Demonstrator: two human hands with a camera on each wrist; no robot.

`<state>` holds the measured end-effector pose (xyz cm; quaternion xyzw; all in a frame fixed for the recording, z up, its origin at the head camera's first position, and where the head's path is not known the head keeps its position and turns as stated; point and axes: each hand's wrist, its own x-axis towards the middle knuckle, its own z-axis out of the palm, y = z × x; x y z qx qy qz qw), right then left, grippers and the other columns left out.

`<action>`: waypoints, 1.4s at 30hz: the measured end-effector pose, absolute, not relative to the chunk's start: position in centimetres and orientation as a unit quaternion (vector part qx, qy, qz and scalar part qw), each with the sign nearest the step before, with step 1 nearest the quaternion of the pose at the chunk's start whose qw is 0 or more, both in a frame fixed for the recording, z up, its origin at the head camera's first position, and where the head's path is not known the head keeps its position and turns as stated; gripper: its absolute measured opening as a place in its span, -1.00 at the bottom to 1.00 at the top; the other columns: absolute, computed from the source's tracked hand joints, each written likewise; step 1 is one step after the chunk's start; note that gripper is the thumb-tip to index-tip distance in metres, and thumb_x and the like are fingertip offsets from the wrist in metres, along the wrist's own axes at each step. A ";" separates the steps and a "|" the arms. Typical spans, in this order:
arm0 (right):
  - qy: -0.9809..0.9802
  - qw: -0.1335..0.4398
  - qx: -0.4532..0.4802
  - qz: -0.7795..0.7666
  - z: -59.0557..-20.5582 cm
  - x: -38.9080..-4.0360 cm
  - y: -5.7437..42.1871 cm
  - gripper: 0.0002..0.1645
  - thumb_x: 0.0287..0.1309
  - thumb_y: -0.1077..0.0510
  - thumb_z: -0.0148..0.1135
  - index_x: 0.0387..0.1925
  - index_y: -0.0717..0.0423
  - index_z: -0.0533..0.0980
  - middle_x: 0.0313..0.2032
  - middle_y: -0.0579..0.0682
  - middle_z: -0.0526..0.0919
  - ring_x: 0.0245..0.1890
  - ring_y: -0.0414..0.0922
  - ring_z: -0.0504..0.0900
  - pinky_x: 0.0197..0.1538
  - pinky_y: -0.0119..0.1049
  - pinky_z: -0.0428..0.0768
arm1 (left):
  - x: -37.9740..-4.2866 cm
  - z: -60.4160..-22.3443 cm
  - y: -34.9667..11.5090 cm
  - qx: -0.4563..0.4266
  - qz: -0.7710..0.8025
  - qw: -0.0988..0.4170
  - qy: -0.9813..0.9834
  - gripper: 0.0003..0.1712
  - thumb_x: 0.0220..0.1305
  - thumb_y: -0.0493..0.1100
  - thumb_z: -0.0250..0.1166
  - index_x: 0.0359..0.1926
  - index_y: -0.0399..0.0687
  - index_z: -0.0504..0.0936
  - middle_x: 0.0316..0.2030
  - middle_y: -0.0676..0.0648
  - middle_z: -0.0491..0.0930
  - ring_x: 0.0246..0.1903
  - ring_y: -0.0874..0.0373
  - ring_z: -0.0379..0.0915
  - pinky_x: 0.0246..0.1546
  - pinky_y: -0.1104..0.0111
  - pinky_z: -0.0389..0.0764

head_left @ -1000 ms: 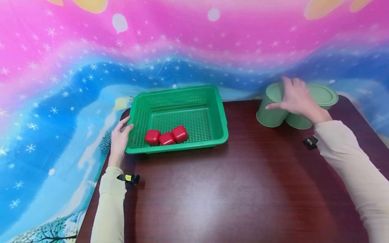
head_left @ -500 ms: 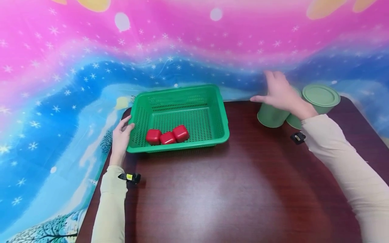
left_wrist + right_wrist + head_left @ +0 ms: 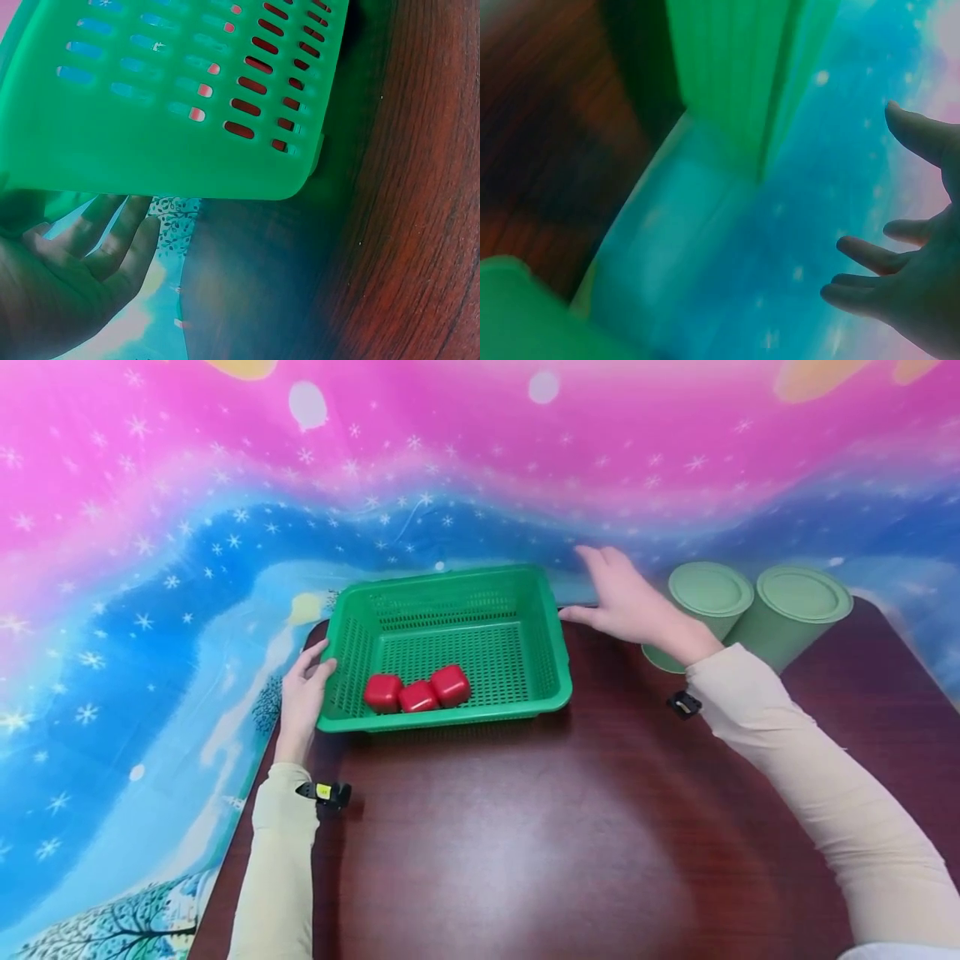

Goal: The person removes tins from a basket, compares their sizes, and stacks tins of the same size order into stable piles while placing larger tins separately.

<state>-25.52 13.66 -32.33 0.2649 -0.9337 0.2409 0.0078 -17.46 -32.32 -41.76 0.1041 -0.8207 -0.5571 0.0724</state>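
Nearest, a person's two forearms in cream sleeves, the left sleeve [image 3: 277,860] and the right sleeve [image 3: 806,785], reach over a dark reddish-brown table [image 3: 495,835]. A small black device sits at each wrist. Toward the far left of the table stands a green basket [image 3: 495,712] with slotted walls and an open top. The left hand [image 3: 302,697] is at the basket's left rim, thumb and fingertips against the edge; whether it grips the rim or only touches it, I cannot tell. Inside, three red blocks [image 3: 418,697] with rounded corners lie close together along the near wall, left of its middle. Just beyond the basket's right side, the right hand [image 3: 628,603] is in the air, fingers spread wide and holding nothing. To its right, two pale green lidded canisters [image 3: 787,618] stand upright, side by side. Farthest, a pink and blue backdrop [image 3: 450,468] shows white snowflakes.
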 end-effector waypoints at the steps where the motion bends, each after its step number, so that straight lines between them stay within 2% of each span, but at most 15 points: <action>1: -0.930 0.008 0.274 0.244 -32.5 -25.5 12.9 0.13 0.34 -0.04 0.40 0.58 0.42 -0.03 0.47 0.46 0.15 0.48 0.37 0.13 0.47 0.28 0.16 | -17.4 -41.7 -32.4 0.104 -0.556 0.073 -0.821 -0.39 0.61 0.07 0.10 0.58 0.18 0.31 0.59 -0.01 0.13 0.38 -0.03 0.33 0.22 0.13 0.35; 7: -0.916 -0.010 0.311 0.254 -33.5 -25.1 8.5 0.14 0.34 -0.10 0.40 0.60 0.33 -0.02 0.49 0.42 0.14 0.52 0.32 0.09 0.53 0.19 0.09 | -17.6 -41.8 -32.6 0.105 -0.551 0.079 -0.824 -0.41 0.61 0.04 0.11 0.56 0.17 0.34 0.54 -0.05 0.24 0.36 -0.03 0.36 0.20 0.13 0.37; 8: -0.914 -0.012 0.315 0.255 -33.7 -25.0 7.9 0.14 0.34 -0.11 0.40 0.60 0.32 -0.02 0.49 0.41 0.14 0.52 0.31 0.10 0.53 0.18 0.11 | -17.7 -41.8 -32.5 0.103 -0.550 0.081 -0.825 -0.42 0.61 0.04 0.11 0.56 0.16 0.35 0.51 -0.07 0.29 0.35 -0.03 0.37 0.19 0.13 0.37; 12: -0.906 -0.029 0.329 0.264 -34.6 -24.8 5.4 0.14 0.34 -0.12 0.40 0.61 0.28 -0.02 0.49 0.36 0.16 0.49 0.24 0.17 0.49 0.14 0.21 | -17.7 -41.8 -32.5 0.097 -0.548 0.081 -0.827 -0.43 0.61 0.01 0.11 0.55 0.15 0.37 0.56 -0.05 0.18 0.35 -0.04 0.39 0.24 0.08 0.38; 14: -0.903 -0.042 0.332 0.269 -35.1 -24.7 4.4 0.13 0.35 -0.13 0.39 0.62 0.26 -0.02 0.48 0.34 0.18 0.48 0.22 0.19 0.47 0.13 0.25 | -17.7 -41.8 -32.4 0.095 -0.550 0.081 -0.825 -0.43 0.61 0.00 0.11 0.55 0.14 0.37 0.54 -0.09 0.23 0.35 -0.05 0.39 0.26 0.06 0.37; 18: -0.898 -0.066 0.336 0.275 -36.0 -24.5 2.2 0.11 0.34 -0.11 0.40 0.62 0.22 0.00 0.49 0.31 0.18 0.50 0.23 0.17 0.46 0.13 0.28 | -17.7 -41.8 -32.5 0.096 -0.554 0.086 -0.823 -0.44 0.61 -0.02 0.12 0.54 0.13 0.38 0.48 -0.14 0.32 0.34 -0.06 0.39 0.14 0.15 0.40; 22: -0.898 -0.092 0.339 0.267 -36.9 -24.2 0.5 0.10 0.33 -0.07 0.42 0.62 0.18 0.01 0.45 0.27 0.23 0.44 0.19 0.24 0.39 0.11 0.41 | -17.9 -41.9 -32.5 0.096 -0.547 0.088 -0.827 -0.43 0.61 0.00 0.11 0.55 0.12 0.38 0.50 -0.12 0.31 0.33 -0.05 0.41 0.03 0.25 0.39; 30: -0.888 -0.158 0.355 0.246 -38.6 -23.6 -1.7 0.10 0.30 -0.02 0.44 0.63 0.16 0.02 0.43 0.24 0.25 0.38 0.12 0.29 0.24 0.01 0.56 | -18.2 -42.2 -32.4 0.095 -0.537 0.095 -0.833 -0.45 0.60 -0.01 0.12 0.52 0.08 0.42 0.37 -0.21 0.47 0.28 -0.07 0.45 -0.04 0.26 0.40; 34: -0.882 -0.169 0.373 0.233 -39.2 -23.4 -2.3 0.08 0.28 0.02 0.45 0.62 0.15 0.05 0.38 0.23 0.30 0.29 0.09 0.36 0.15 -0.03 0.62 | -18.2 -42.2 -32.4 0.092 -0.540 0.089 -0.832 -0.44 0.61 0.01 0.10 0.54 0.13 0.39 0.42 -0.13 0.42 0.31 -0.04 0.43 -0.05 0.27 0.38; 37: -0.879 -0.176 0.382 0.226 -39.5 -23.2 -2.6 0.03 0.30 0.05 0.44 0.61 0.14 0.08 0.36 0.22 0.32 0.25 0.07 0.41 0.15 -0.06 0.61 | -18.1 -42.1 -32.4 0.091 -0.544 0.083 -0.830 -0.43 0.61 0.03 0.10 0.55 0.16 0.37 0.50 -0.07 0.30 0.33 -0.03 0.40 -0.05 0.26 0.35; 39: -0.877 -0.180 0.385 0.223 -39.6 -23.1 -2.8 -0.03 0.32 0.09 0.42 0.59 0.14 0.13 0.34 0.22 0.35 0.23 0.07 0.44 0.14 -0.07 0.61 | -17.9 -41.8 -32.5 0.092 -0.548 0.077 -0.828 -0.43 0.61 0.00 0.10 0.55 0.15 0.37 0.49 -0.09 0.32 0.35 -0.05 0.38 -0.05 0.25 0.34; 42: -0.875 -0.179 0.391 0.223 -40.0 -22.9 -3.2 -0.12 0.32 0.12 0.42 0.54 0.19 0.23 0.32 0.22 0.41 0.22 0.09 0.46 0.14 -0.07 0.62 | -17.4 -41.1 -32.3 0.101 -0.555 0.067 -0.823 -0.42 0.62 -0.06 0.09 0.57 0.08 0.33 0.57 -0.06 0.16 0.38 -0.07 0.33 0.02 0.25 0.34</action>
